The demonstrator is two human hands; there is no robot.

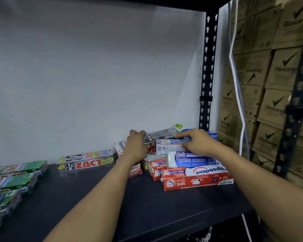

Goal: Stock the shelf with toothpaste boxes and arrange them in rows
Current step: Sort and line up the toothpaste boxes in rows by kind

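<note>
grey box (162,134) behind left hand (136,145), blue-white box (168,145) behind right hand (198,142)

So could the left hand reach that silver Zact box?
Probably yes: the Zact box lies apart with nothing on it, beside the left hand, though that hand grips a grey box.

Hidden parts near the Safi box (191,159)
Left of it, the left hand (136,145) covers much of a white Pepsodent box (120,147); far left, green boxes (16,180) are blurred and cut by the edge.

Arms outstretched, left grip (136,144) and right grip (197,143) curled, palms down
</note>
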